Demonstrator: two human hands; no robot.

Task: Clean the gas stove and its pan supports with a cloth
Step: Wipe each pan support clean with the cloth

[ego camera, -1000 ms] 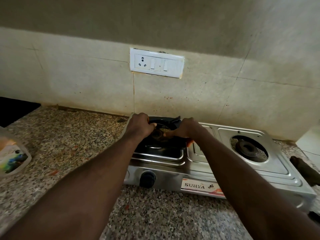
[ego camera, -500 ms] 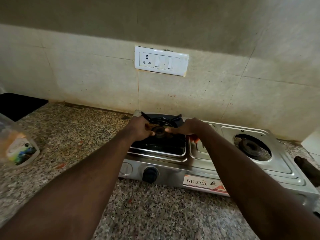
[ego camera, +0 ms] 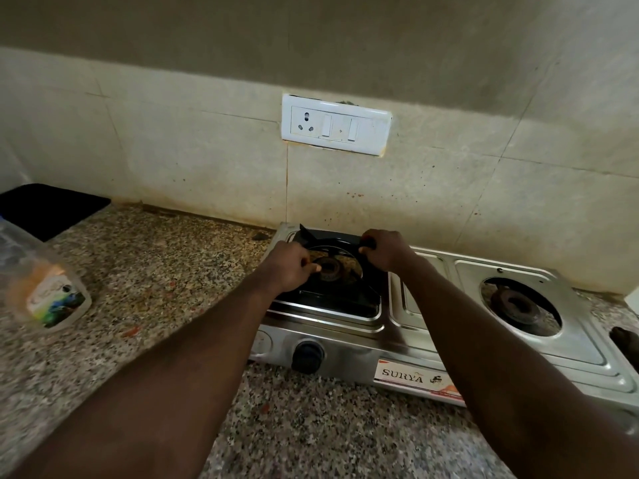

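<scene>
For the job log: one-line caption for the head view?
Left hand and right hand grip the black pan support over the left burner of the gas stove; right burner bare.

Beige tiled wall (ego camera: 207, 160) was stained with reddish specks, white socket-and-switch plate (ego camera: 336, 124) was mounted on it, speckled granite counter (ego camera: 155, 271) ran below, light was dim.

- Dim, warm indoor light; the upper wall (ego camera: 311, 36) sinks into grey-brown shade.
- Soft highlights glint on the steel stove (ego camera: 408, 326) around 4 o'clock.
- The plastic jar (ego camera: 48, 292) at 9 o'clock is smeared by motion blur.
- Wide-angle distortion bends the wall's tile lines and the counter (ego camera: 173, 271) back edge toward the frame edges.
</scene>
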